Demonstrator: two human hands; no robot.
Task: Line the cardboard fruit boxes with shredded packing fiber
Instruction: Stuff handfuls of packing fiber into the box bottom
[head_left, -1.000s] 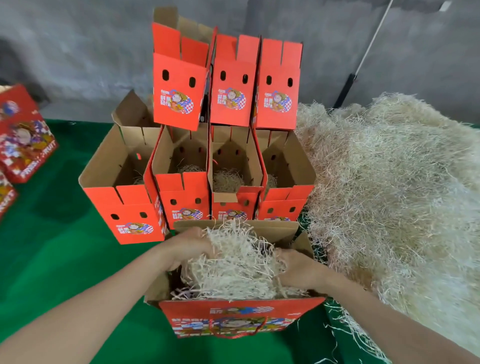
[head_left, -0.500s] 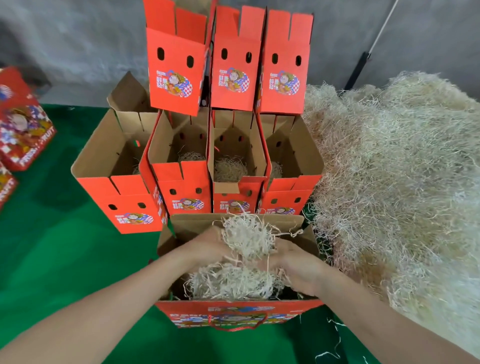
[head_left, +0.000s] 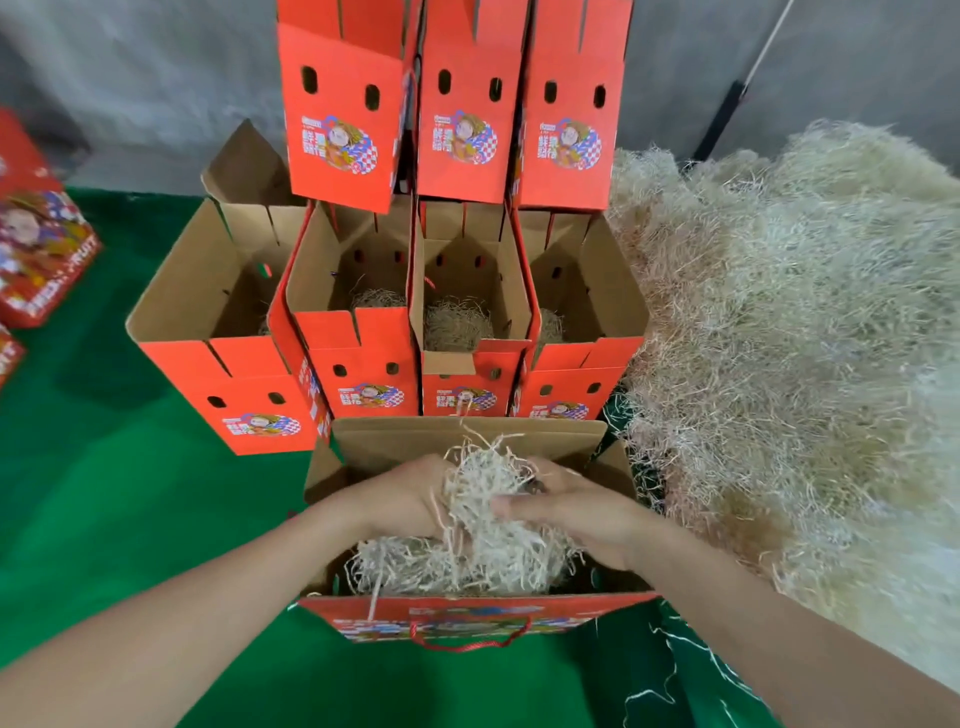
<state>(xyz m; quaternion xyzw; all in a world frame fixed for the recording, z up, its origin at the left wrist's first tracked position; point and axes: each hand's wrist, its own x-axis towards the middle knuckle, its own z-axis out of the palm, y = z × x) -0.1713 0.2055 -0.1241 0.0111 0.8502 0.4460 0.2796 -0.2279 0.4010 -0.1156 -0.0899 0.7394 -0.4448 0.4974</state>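
Fingers (head_left: 519, 506) of both hands curled and closed on one clump (head_left: 485, 493) of shredded fiber: left hand (head_left: 400, 499) gripping from its side, right hand (head_left: 582, 514) from the other, right thumb laid across the front of the strands. Held just above the mouth of the near box (head_left: 457, 439), hands close together, almost meeting through the tuft. Below, loose fiber (head_left: 447, 569) lying inside that box, bunched toward the front wall, a few ends trailing over the rim. Far corners hidden behind hands and flap; cover there impossible to judge.

Step in hand, by the look of it: working the filling of this one box, teasing a wad apart so as to spread it over the bottom. Not yet an even lining.

Next, most likely: lower the clump, part the hands outward, press strands toward the sides and corners, tuck stray ends inside the rim. Light touch called for; springy, tangled stuff, apt to lift back out with the fingers. If short, reach right to the heap (head_left: 779, 338), just beside the box on the green surface (head_left: 130, 519).

Behind, close against the back flap, row of four open boxes (head_left: 343, 270), small nests of fiber showing in the middle ones; leftmost interior too shadowed to tell. Three more boxes (head_left: 462, 67) perched on top.
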